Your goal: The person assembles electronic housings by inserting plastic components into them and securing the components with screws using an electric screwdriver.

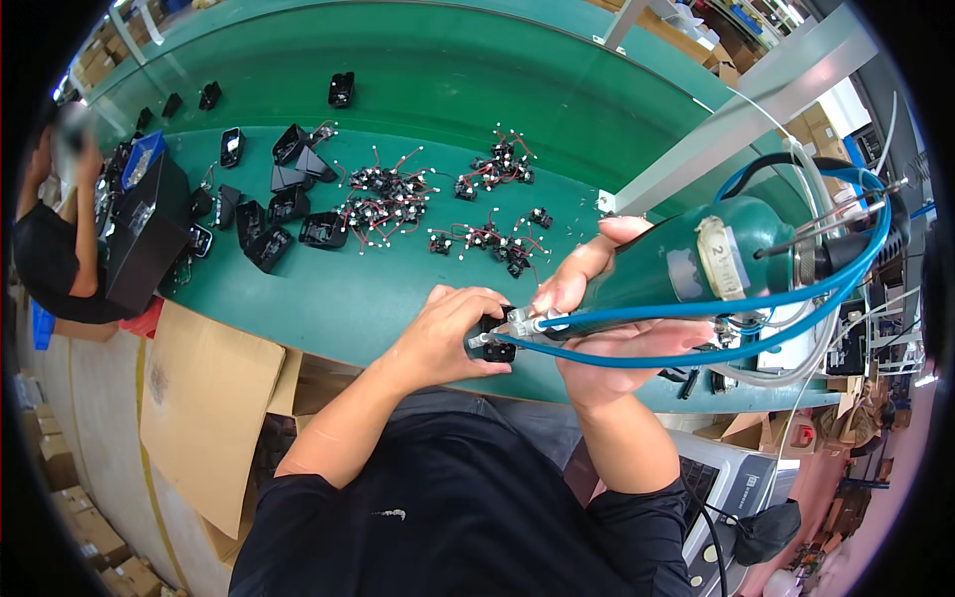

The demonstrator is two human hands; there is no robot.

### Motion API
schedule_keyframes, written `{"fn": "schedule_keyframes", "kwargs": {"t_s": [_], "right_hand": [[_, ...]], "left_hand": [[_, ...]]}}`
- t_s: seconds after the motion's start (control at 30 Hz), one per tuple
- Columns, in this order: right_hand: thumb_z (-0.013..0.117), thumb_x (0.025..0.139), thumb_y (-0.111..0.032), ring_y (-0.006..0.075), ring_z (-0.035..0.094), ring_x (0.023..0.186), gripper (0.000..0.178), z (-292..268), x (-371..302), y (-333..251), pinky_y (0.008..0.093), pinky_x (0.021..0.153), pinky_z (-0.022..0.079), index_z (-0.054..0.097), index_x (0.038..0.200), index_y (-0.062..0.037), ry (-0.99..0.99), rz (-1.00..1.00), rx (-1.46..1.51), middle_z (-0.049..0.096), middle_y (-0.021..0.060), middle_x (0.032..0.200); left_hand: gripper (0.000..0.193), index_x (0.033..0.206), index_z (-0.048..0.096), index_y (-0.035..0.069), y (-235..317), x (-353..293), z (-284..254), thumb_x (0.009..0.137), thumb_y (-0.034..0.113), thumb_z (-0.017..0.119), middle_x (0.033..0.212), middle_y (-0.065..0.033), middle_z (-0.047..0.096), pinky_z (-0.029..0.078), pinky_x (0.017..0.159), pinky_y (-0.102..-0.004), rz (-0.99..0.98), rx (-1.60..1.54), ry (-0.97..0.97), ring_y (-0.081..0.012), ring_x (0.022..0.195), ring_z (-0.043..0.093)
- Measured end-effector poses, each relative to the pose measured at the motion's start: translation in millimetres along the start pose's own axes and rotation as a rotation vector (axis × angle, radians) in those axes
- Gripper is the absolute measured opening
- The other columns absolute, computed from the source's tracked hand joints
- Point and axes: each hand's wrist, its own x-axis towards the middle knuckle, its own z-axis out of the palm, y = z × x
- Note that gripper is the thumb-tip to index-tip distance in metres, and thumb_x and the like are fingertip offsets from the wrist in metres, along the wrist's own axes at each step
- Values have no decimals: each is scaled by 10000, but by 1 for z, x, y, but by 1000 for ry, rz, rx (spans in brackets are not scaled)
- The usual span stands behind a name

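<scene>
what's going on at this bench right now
A person is working at a green table. Their left hand steadies a small black part, while the right hand grips a green tool with blue hoses running along it. The tool's tip is at the part; whether they touch is unclear. Beyond lie clusters of wired pieces and, to the left, black housings. Another person is at the far left.

1. A green bench (368, 284) runs across the view.
2. Toward ten o'clock from the view's centre lie black housings (288, 205).
3. Near eleven, a heap of red-wired parts (386, 204).
4. At twelve, smaller wired clusters (505, 167).
</scene>
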Motion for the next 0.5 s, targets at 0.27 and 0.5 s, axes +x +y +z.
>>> {"fn": "schedule_keyframes", "kwargs": {"t_s": [0.27, 0.5], "right_hand": [[317, 810, -975, 172, 595, 593, 1112, 3, -4, -1, 307, 596, 574, 467, 1300, 12, 8, 41, -100, 590, 93, 745], [592, 777, -893, 263, 680, 708, 1026, -14, -8, 19, 375, 680, 613, 480, 1266, 2, -112, 81, 357, 643, 177, 810]], "left_hand": [[690, 1160, 588, 115, 2, 0, 0, 617, 280, 980, 1267, -35, 676, 425, 928, -392, -15, 5, -31, -242, 1161, 655], [709, 1193, 594, 102, -3, -1, -1, 626, 293, 975, 1253, -39, 686, 434, 919, -389, 26, -20, 14, -247, 1146, 661]]}}
